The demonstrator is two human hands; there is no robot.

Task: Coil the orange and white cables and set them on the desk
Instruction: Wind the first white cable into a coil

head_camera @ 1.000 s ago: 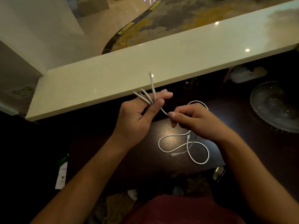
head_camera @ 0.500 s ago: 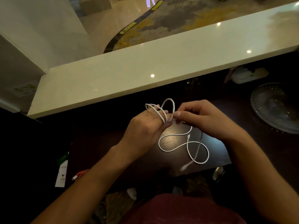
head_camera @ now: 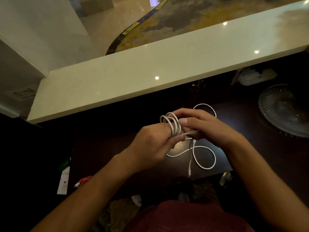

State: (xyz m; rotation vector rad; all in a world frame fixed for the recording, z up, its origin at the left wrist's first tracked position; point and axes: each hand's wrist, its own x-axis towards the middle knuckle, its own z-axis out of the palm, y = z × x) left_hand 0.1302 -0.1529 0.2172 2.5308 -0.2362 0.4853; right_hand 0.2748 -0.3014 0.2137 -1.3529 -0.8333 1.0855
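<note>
Above dark desk [head_camera: 250,148], left hand [head_camera: 150,146] wears white cable [head_camera: 170,124] loops; right hand [head_camera: 202,126] pinches its strand.

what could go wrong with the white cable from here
The loose loops of the white cable on the desk cross each other, so they may knot as the right hand feeds them in. The turns wound on the left hand sit near the fingertips and could slip off. The free plug end hangs near the desk edge and might snag.
</note>
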